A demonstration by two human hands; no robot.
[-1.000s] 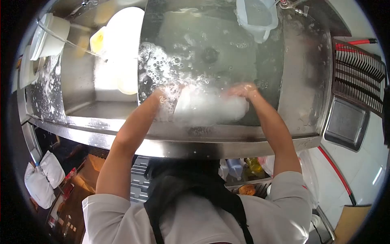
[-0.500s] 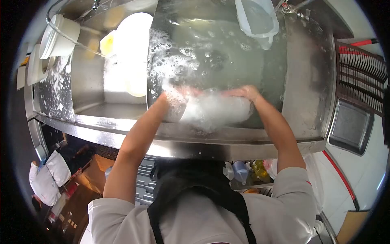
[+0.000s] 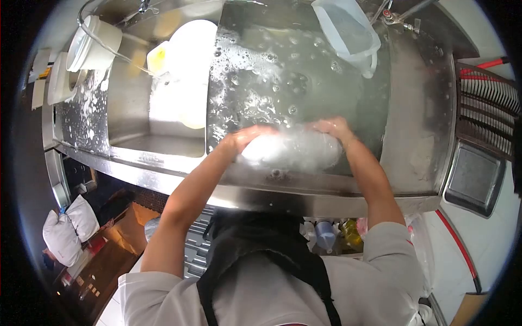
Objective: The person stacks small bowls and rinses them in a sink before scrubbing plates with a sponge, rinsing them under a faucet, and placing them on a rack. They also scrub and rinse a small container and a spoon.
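My left hand [image 3: 250, 135] grips the left end of a white, blurred object [image 3: 293, 151] at the near side of a water-filled sink basin [image 3: 304, 89]. At its far right edge, my right hand [image 3: 334, 128] is closed on the same object. Splashing, cloudy water covers much of it, so its exact kind is hidden; it looks like a smooth white container. My fingertips are partly under water. Foam [image 3: 244, 60] floats on the left part of the water. A translucent plastic jug [image 3: 350, 32] lies in the far right corner of the basin.
In the left basin lie a large overexposed white item [image 3: 187, 65] and a yellow-and-white sponge [image 3: 156, 58]. A white bucket [image 3: 97, 44] with a hose stands at far left. A tap [image 3: 389, 17] is at far right. Right of the sink are a dark slotted rack [image 3: 486, 103] and a metal tray [image 3: 474, 176].
The view has shifted slightly, moving the scene a little right. My left hand has come further out of the water and foam. Both hands still hold the white object amid splashing.
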